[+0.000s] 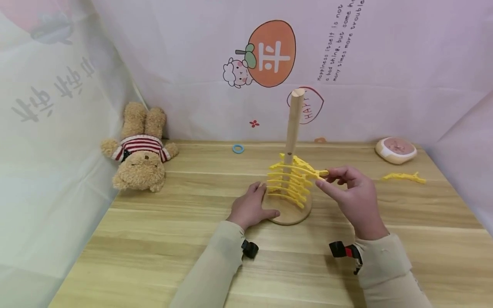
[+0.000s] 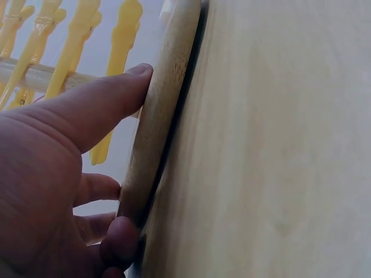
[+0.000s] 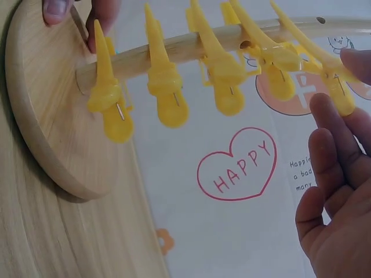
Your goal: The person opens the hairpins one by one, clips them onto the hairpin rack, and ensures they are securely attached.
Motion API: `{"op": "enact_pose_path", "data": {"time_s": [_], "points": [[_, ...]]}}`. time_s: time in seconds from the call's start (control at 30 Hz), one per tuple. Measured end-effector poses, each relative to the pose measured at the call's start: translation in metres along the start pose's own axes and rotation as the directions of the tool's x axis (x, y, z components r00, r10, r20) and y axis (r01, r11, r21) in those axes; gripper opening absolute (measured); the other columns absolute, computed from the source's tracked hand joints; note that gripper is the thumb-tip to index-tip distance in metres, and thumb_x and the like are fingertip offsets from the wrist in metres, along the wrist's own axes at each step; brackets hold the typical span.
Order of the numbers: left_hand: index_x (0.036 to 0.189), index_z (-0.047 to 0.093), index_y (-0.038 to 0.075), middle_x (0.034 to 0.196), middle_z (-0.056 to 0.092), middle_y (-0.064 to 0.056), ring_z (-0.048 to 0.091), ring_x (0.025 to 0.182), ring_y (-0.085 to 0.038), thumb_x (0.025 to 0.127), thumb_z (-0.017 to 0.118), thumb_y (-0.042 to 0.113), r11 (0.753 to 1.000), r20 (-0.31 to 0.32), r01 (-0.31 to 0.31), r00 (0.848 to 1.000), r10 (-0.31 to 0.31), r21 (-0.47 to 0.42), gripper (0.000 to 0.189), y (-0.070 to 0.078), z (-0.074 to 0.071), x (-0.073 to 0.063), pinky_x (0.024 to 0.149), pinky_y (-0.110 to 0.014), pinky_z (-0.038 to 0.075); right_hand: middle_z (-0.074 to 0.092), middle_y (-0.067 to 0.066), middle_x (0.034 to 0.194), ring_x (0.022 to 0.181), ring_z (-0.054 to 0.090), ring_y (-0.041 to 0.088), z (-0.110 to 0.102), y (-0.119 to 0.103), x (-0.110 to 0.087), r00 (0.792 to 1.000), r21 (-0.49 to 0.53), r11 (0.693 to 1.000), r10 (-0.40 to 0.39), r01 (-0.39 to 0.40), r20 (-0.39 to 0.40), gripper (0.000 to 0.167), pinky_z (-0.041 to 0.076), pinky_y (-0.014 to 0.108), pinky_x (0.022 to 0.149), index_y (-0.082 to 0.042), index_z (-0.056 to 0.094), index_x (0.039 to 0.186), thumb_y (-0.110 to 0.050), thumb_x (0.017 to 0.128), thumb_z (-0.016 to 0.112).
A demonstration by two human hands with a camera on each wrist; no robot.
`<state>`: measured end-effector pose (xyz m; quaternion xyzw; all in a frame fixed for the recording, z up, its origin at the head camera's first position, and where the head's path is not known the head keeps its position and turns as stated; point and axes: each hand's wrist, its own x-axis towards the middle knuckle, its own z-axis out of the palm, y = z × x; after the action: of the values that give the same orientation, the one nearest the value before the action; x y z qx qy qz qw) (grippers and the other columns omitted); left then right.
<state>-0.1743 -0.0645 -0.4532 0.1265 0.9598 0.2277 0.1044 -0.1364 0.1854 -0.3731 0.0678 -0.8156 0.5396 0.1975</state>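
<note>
A wooden stand has an upright post (image 1: 294, 122) rising from a round base (image 1: 286, 219). Several yellow hair clips (image 3: 164, 81) are clamped around the lower post, one above another. My left hand (image 1: 249, 206) holds the base by its near left rim, thumb on the upper side and fingers around the edge. With thumb and fingers, my right hand (image 1: 359, 199) pinches the handle end of the topmost yellow hair clip (image 3: 331, 72), whose long prongs reach across the post. One more yellow clip (image 1: 404, 176) lies on the table to the right.
A teddy bear (image 1: 140, 158) in a striped top lies at the back left of the wooden table (image 1: 161, 256). A blue ring (image 1: 238, 149) lies near the back edge. At the back right sits a round pinkish object (image 1: 396, 149). Printed cloth (image 1: 192, 51) hangs behind.
</note>
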Motion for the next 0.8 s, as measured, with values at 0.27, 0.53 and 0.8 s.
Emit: {"op": "enact_pose_path", "data": {"time_s": [0.27,0.53,0.8], "points": [[0.159,0.032,0.016,0.163,0.028,-0.01,0.05,0.134,-0.031,0.083,0.071,0.065,1.0,0.006,-0.001,1.0,0.001,0.03,0.099,0.001,-0.001,0.001,0.101,-0.048,0.047,0.072,-0.004,0.091,0.09,0.061,0.012,0.005,-0.001,0.0,0.999,0.047,0.998,0.047,-0.046,-0.018,0.027,0.042,0.023,0.081,-0.001,0.073,0.103,-0.015,0.084,0.084],[0.159,0.031,0.016,0.163,0.027,-0.01,0.053,0.131,-0.032,0.084,0.071,0.065,0.999,0.012,0.002,1.0,-0.003,0.044,0.098,0.002,-0.002,-0.001,0.099,-0.049,0.048,0.072,-0.004,0.092,0.093,0.06,0.013,0.013,-0.003,-0.001,0.999,0.032,0.999,0.039,-0.038,-0.025,0.027,0.04,0.023,0.082,-0.004,0.074,0.103,-0.021,0.084,0.084],[0.159,0.031,0.016,0.163,0.028,-0.01,0.056,0.128,-0.032,0.084,0.07,0.065,0.999,0.017,-0.008,1.0,0.007,0.053,0.097,0.003,-0.004,-0.001,0.095,-0.047,0.05,0.074,-0.004,0.098,0.092,0.06,0.01,0.018,-0.005,0.0,0.997,0.002,1.0,0.027,-0.027,-0.065,0.03,0.039,0.023,0.081,-0.009,0.078,0.11,-0.022,0.083,0.085]]}}
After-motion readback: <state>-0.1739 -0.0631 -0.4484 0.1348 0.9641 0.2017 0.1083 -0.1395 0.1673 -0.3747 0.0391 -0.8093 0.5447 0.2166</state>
